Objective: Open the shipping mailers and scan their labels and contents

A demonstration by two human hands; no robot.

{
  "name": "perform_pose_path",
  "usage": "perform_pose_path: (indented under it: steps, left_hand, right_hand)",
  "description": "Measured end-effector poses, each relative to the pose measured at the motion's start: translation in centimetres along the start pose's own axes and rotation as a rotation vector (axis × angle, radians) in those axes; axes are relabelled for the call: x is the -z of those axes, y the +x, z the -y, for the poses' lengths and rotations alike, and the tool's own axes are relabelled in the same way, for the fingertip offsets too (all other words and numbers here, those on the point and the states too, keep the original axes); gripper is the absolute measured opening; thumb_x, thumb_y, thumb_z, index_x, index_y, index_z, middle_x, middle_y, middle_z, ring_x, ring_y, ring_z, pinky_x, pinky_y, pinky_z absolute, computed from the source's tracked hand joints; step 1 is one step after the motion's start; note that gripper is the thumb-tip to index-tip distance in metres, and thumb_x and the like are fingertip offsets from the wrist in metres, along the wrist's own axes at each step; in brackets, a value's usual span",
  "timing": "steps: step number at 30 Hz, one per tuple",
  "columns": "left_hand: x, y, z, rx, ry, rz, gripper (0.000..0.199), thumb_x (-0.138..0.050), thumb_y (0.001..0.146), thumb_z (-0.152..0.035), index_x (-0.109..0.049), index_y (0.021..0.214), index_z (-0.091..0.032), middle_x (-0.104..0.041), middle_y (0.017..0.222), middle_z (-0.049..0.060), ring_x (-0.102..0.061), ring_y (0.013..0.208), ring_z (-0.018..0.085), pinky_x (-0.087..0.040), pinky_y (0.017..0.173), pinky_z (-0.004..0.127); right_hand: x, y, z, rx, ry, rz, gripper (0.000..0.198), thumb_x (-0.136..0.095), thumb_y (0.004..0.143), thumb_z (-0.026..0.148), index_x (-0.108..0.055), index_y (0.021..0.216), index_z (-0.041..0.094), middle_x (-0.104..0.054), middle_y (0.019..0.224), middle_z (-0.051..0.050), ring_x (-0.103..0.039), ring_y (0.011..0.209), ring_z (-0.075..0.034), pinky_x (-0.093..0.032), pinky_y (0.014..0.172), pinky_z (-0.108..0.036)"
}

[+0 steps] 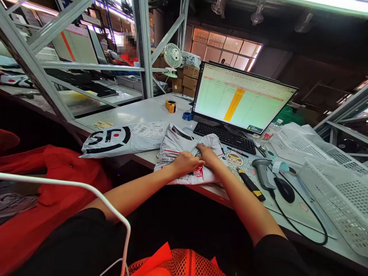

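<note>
Fingers of left hand [185, 163] and right hand [209, 156] pinch white red-printed plastic mailer [174, 146], handling seemingly midway, no contents showing, labelled grey plastic parcel [135, 140] alongside.

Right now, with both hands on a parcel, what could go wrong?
The SF parcel overhangs the desk, so a nudge might send it off. The yellow-black tool lies close to the right forearm, which could knock it. A hard pull might tear the held parcel.

Ceiling [324, 50] dim; light strip [339, 5] bright — top right; tabletop [146, 109] glare; edges stretched — wide-angle
</note>
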State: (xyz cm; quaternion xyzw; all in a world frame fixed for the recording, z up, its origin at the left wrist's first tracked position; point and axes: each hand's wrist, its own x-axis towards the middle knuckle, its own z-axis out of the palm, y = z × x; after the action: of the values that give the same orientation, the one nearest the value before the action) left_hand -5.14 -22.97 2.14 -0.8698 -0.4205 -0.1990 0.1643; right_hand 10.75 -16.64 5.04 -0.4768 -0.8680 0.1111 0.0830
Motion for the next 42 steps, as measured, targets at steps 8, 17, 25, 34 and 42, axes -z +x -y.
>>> perform_pose_path:
  steps: [8, 17, 25, 34, 42]
  left_hand:
    - [2.9, -1.2, -2.4, 0.299, 0.024, 0.168, 0.032, -0.060, 0.105, -0.040, -0.070, 0.111, -0.010, -0.072, 0.107, 0.017, -0.068, 0.101, 0.030, -0.049, 0.082, 0.037]
    - [2.7, -1.4, -2.1, 0.410, -0.007, 0.192, 0.051, -0.052, 0.106, -0.051, -0.068, 0.127, -0.007, -0.065, 0.130, 0.021, -0.052, 0.127, 0.037, -0.038, 0.107, 0.047]
    - [2.3, -0.6, -1.4, 0.268, -0.059, 0.237, 0.030, -0.055, 0.107, -0.038, -0.073, 0.111, -0.013, -0.073, 0.120, 0.017, -0.054, 0.122, 0.035, -0.035, 0.099, 0.051]
    - [0.9, -0.5, -0.9, 0.088, -0.005, 0.156, 0.034, -0.059, 0.107, -0.040, -0.077, 0.099, -0.012, -0.078, 0.102, 0.014, -0.059, 0.110, 0.031, -0.034, 0.093, 0.045]
    - [1.8, -0.1, -1.2, 0.102, 0.020, 0.169, 0.040, -0.053, 0.108, -0.039, -0.080, 0.091, -0.014, -0.078, 0.091, 0.015, -0.065, 0.098, 0.030, -0.038, 0.092, 0.044]
  right_hand:
    - [-0.5, 0.2, -0.9, -0.077, 0.077, -0.168, 0.044, -0.049, 0.102, 0.014, -0.058, 0.145, 0.012, -0.063, 0.147, -0.015, -0.059, 0.137, -0.023, -0.040, 0.118, -0.035]
    - [-0.4, 0.0, -1.6, -0.023, 0.152, -0.163, 0.046, -0.058, 0.100, 0.022, -0.060, 0.146, 0.017, -0.060, 0.152, -0.013, -0.054, 0.143, -0.022, -0.034, 0.124, -0.040]
    - [2.3, 0.5, -0.8, -0.002, -0.013, 0.278, 0.096, -0.082, 0.083, 0.033, -0.035, 0.166, 0.022, -0.018, 0.175, -0.019, -0.014, 0.163, -0.037, -0.016, 0.129, -0.058]
    - [2.2, -1.3, 1.4, 0.056, -0.341, 0.109, 0.064, -0.075, 0.091, 0.038, -0.052, 0.145, 0.012, -0.055, 0.146, -0.023, -0.051, 0.137, -0.037, -0.047, 0.109, -0.055]
    - [0.9, -2.0, 2.1, -0.016, -0.411, 0.038, 0.050, -0.072, 0.096, 0.031, -0.053, 0.140, 0.014, -0.062, 0.139, -0.022, -0.057, 0.129, -0.037, -0.045, 0.108, -0.055]
